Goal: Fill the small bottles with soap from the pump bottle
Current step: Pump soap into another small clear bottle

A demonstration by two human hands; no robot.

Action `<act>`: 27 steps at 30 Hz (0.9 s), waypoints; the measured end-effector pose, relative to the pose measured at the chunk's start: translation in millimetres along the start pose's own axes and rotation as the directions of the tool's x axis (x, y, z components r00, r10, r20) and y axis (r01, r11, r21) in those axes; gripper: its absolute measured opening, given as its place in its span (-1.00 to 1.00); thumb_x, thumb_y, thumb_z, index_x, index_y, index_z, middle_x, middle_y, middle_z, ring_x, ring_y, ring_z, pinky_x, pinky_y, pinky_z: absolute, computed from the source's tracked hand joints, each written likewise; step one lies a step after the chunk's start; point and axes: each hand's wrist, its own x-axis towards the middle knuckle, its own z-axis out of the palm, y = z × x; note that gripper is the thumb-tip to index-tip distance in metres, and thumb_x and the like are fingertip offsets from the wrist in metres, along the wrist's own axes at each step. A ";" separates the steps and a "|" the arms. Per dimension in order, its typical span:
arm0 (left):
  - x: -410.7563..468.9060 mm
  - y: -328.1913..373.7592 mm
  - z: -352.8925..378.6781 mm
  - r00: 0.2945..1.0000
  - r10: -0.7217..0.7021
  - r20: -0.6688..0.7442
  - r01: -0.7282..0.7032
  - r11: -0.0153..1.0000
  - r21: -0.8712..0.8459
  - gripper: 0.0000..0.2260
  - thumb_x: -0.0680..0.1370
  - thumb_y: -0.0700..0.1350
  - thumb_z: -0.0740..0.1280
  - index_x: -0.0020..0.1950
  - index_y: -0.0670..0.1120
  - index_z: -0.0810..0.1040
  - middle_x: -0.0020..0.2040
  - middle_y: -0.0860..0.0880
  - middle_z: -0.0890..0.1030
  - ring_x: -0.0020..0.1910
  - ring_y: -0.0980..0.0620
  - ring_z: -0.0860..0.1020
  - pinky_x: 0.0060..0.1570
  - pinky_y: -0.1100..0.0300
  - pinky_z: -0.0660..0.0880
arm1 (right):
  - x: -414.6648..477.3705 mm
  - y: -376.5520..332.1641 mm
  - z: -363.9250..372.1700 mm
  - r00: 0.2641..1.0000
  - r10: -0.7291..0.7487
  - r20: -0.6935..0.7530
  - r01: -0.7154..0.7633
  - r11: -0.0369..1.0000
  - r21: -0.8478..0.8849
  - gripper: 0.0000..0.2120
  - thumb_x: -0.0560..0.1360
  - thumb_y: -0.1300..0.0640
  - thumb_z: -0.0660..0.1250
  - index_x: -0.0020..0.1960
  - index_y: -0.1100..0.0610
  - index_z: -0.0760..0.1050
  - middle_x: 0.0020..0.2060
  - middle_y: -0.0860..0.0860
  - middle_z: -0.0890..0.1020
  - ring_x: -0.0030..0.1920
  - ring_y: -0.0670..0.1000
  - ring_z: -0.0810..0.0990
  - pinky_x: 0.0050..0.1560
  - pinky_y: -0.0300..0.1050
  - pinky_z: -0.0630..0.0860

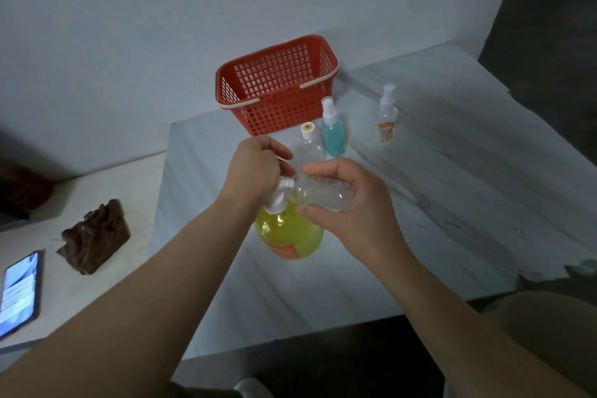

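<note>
Open tabletop [445, 210] right of pump bottle [290, 234]; small bottles [334, 136], basket [277, 87] behind.

My feed is dim and flat, with a cool bluish-grey cast over the wall [129, 42] and the table [452, 203]. The brightest spot is the lit phone [19, 294] at the left edge, its screen slightly blown out. Small white glints sit on the yellow pump bottle [290, 233]; the clear small bottle [323, 195] shows only faint highlights and a soft outline. Shadows are weak and diffuse. The upper right corner and bottom edge drop to near black. The table's edges bow from the wide lens, and the forearms [145, 317] swell and soften toward the bottom.
</note>
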 end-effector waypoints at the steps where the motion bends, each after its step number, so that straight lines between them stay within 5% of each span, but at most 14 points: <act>1: -1.3 0.3 -0.4 1.000 0.001 0.003 -0.001 1.000 -0.004 -0.66 0.43 -0.40 0.02 -0.13 -0.14 0.55 -0.46 0.01 0.56 -0.49 0.11 0.52 -0.43 0.27 0.38 | -0.8 -0.5 -0.7 1.000 0.000 0.001 0.000 1.000 -0.004 -0.58 0.24 0.17 0.57 -0.07 -0.22 0.51 -0.06 -0.18 0.63 -0.01 -0.20 0.56 -0.03 -0.39 0.45; 7: -6.0 4.1 -2.4 1.000 0.010 0.013 -0.010 1.000 -0.029 -0.70 0.46 -0.40 0.06 -0.09 -0.17 0.55 -0.40 -0.04 0.57 -0.43 0.07 0.51 -0.41 0.26 0.43 | -0.6 -7.0 -3.4 1.000 -0.001 0.008 0.001 1.000 -0.013 -0.58 0.24 0.17 0.57 -0.08 -0.23 0.51 -0.07 -0.21 0.64 -0.03 -0.21 0.57 -0.01 -0.34 0.48; 11: -4.9 9.3 -8.3 0.997 0.080 -0.014 -0.080 0.997 0.006 -0.74 0.48 -0.37 0.08 -0.09 -0.17 0.55 -0.39 -0.03 0.58 -0.35 0.06 0.54 -0.22 0.19 0.51 | 0.4 -11.9 -4.3 1.000 -0.024 0.003 0.024 0.999 -0.030 -0.56 0.23 0.18 0.58 -0.04 -0.19 0.53 -0.10 -0.26 0.63 -0.06 -0.25 0.56 -0.07 -0.45 0.42; 15: -6.9 12.8 -10.1 0.998 0.068 0.009 -0.067 0.997 -0.037 -0.73 0.48 -0.39 0.08 -0.06 -0.19 0.53 -0.37 -0.06 0.59 -0.37 0.06 0.54 -0.38 0.27 0.48 | 0.0 -11.0 -3.8 0.999 -0.041 -0.005 0.041 0.998 -0.045 -0.56 0.23 0.18 0.58 -0.01 -0.16 0.54 -0.12 -0.28 0.61 -0.07 -0.26 0.55 -0.08 -0.48 0.40; 20: -5.9 9.1 -7.0 0.997 0.078 0.015 -0.077 0.996 -0.043 -0.72 0.47 -0.37 0.07 -0.07 -0.18 0.55 -0.38 -0.04 0.58 -0.30 0.02 0.54 -0.15 0.15 0.50 | 1.9 -8.1 -2.8 0.999 -0.045 -0.015 0.044 0.998 -0.050 -0.54 0.22 0.21 0.58 -0.07 -0.23 0.52 -0.11 -0.26 0.63 -0.06 -0.22 0.57 -0.04 -0.39 0.46; 27: -6.1 4.1 -5.1 0.997 0.043 0.060 -0.041 0.999 -0.036 -0.71 0.46 -0.42 0.09 -0.05 -0.18 0.54 -0.36 -0.02 0.55 -0.42 0.11 0.49 -0.45 0.31 0.40 | 5.5 -5.6 -3.0 0.999 -0.036 0.004 0.036 0.999 -0.022 -0.55 0.20 0.23 0.59 -0.09 -0.19 0.53 -0.14 -0.23 0.64 -0.11 -0.24 0.58 -0.09 -0.44 0.44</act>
